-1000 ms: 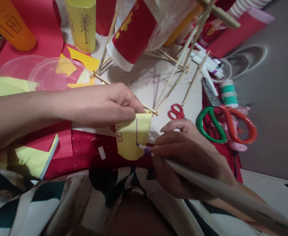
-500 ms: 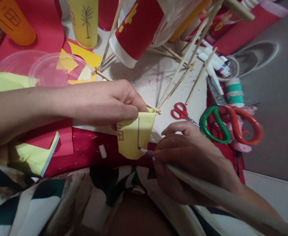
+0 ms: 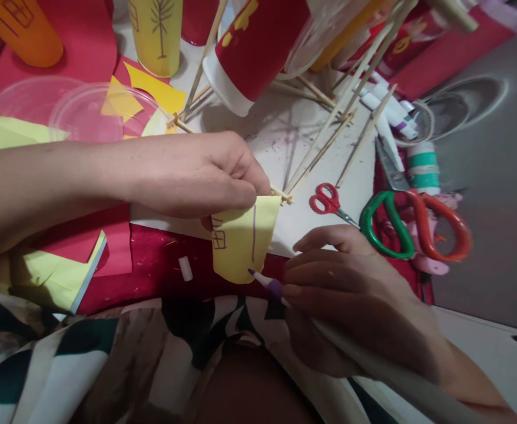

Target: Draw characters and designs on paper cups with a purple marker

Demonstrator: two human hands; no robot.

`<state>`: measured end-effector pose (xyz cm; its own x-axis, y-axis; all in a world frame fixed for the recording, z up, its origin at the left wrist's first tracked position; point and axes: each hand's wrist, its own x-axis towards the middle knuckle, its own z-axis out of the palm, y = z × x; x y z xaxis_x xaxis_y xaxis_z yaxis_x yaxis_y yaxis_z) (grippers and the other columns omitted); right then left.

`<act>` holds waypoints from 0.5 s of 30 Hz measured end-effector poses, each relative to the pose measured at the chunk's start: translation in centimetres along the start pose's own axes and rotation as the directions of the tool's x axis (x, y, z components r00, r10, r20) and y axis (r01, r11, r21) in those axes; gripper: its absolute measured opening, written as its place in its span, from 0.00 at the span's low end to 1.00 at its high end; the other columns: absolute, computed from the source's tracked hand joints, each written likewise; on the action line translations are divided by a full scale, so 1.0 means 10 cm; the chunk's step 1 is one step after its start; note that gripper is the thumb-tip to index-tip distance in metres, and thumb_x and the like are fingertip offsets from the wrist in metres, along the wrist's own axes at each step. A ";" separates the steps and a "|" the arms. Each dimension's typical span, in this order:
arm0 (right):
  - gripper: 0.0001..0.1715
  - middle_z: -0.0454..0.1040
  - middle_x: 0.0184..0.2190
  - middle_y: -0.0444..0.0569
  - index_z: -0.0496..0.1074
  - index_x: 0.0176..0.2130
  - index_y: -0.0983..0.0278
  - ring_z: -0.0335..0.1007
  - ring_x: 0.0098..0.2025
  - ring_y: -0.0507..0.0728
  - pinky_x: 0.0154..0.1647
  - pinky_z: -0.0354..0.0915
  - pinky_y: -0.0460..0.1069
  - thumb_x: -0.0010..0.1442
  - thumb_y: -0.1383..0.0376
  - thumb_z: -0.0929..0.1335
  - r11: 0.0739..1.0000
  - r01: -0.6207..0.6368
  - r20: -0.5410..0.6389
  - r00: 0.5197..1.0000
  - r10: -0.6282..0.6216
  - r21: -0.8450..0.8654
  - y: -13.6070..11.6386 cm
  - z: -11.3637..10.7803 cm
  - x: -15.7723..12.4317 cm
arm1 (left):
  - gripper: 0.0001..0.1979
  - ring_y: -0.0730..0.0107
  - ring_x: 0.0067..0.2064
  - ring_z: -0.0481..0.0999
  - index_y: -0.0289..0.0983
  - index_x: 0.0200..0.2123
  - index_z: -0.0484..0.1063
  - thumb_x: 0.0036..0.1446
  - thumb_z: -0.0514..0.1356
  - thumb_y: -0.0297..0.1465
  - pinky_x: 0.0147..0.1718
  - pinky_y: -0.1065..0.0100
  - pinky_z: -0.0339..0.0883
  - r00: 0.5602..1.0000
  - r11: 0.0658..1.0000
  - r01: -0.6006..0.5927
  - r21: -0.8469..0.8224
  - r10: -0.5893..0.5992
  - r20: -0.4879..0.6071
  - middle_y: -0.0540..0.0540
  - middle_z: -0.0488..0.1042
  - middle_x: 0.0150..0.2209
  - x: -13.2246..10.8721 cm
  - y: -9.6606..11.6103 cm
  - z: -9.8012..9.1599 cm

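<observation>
Left hand (image 3: 229,176) clamped on the upper edge of a yellow cup (image 3: 236,259), over red cloth (image 3: 155,259); gripping at the top appears to steady the cup while leaving its drawn side bare. Right hand (image 3: 355,306) closed around a pen (image 3: 275,287), held near the nib, presumably for control; the purple tip is just below a vertical line (image 3: 254,235), contact uncertain

Held cup (image 3: 239,246): matt paper. Marker (image 3: 275,287): smooth plastic. Large scissors (image 3: 396,219): glossy handles, metal blades.
</observation>
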<state>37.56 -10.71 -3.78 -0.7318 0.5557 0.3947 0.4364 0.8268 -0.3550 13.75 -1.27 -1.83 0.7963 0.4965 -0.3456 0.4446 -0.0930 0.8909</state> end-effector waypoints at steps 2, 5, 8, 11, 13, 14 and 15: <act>0.08 0.82 0.28 0.39 0.70 0.39 0.59 0.81 0.28 0.49 0.44 0.76 0.56 0.62 0.72 0.67 0.998 0.009 -0.022 1.000 -0.007 0.062 0.01 0.01 -0.01 | 0.18 0.77 0.33 0.75 0.32 0.41 0.81 0.62 0.51 0.33 0.34 0.77 0.62 1.000 1.000 0.008 0.007 -0.008 0.001 0.55 0.71 0.26 0.00 -0.01 -0.01; 0.07 0.82 0.29 0.41 0.71 0.39 0.60 0.81 0.29 0.50 0.44 0.74 0.57 0.63 0.72 0.68 0.996 0.017 -0.040 0.999 -0.014 0.090 0.03 0.03 -0.02 | 0.17 0.78 0.32 0.74 0.32 0.40 0.80 0.62 0.52 0.32 0.33 0.77 0.61 1.000 1.000 0.027 0.010 -0.027 0.004 0.55 0.71 0.26 -0.01 -0.01 -0.02; 0.06 0.82 0.29 0.42 0.72 0.39 0.59 0.80 0.28 0.51 0.42 0.74 0.57 0.63 0.71 0.68 0.994 0.036 -0.067 0.997 -0.029 0.099 0.04 0.04 -0.03 | 0.18 0.81 0.30 0.70 0.31 0.40 0.80 0.64 0.51 0.32 0.33 0.77 0.58 1.000 1.000 0.016 0.003 -0.016 0.018 0.55 0.70 0.26 0.00 -0.01 -0.02; 0.05 0.82 0.30 0.43 0.72 0.39 0.59 0.80 0.28 0.52 0.43 0.74 0.58 0.64 0.70 0.69 0.994 0.034 -0.058 0.998 -0.028 0.101 0.05 0.04 -0.04 | 0.18 0.83 0.29 0.68 0.30 0.40 0.80 0.65 0.50 0.31 0.33 0.78 0.56 1.000 1.000 -0.013 0.010 0.013 0.025 0.56 0.70 0.25 0.00 0.00 -0.01; 0.04 0.83 0.30 0.43 0.73 0.39 0.60 0.80 0.29 0.52 0.43 0.74 0.58 0.63 0.70 0.70 0.994 0.042 -0.021 0.999 -0.040 0.097 0.06 0.04 -0.04 | 0.18 0.84 0.29 0.65 0.28 0.40 0.79 0.66 0.50 0.30 0.34 0.77 0.56 1.000 1.000 -0.022 0.012 0.022 0.006 0.57 0.68 0.23 0.00 0.02 0.00; 0.04 0.83 0.30 0.44 0.73 0.39 0.61 0.80 0.29 0.52 0.43 0.74 0.58 0.63 0.70 0.70 0.994 0.049 -0.011 0.999 -0.048 0.095 0.06 0.03 -0.03 | 0.17 0.84 0.29 0.64 0.27 0.39 0.78 0.66 0.50 0.29 0.34 0.77 0.56 1.000 1.000 -0.016 0.008 0.016 -0.011 0.57 0.67 0.22 0.00 0.04 0.01; 0.04 0.83 0.30 0.44 0.73 0.39 0.62 0.80 0.29 0.51 0.42 0.74 0.57 0.63 0.71 0.70 0.994 0.054 -0.005 0.999 -0.054 0.091 0.07 0.03 -0.03 | 0.16 0.84 0.28 0.63 0.27 0.38 0.78 0.66 0.51 0.28 0.34 0.76 0.56 1.000 1.000 -0.004 0.002 0.004 -0.024 0.57 0.66 0.21 -0.01 0.06 0.01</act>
<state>37.87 -10.33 -4.40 -0.7516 0.5108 0.4175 0.3469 0.8443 -0.4084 13.99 -1.45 -1.35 0.7877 0.5170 -0.3350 0.4424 -0.0963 0.8916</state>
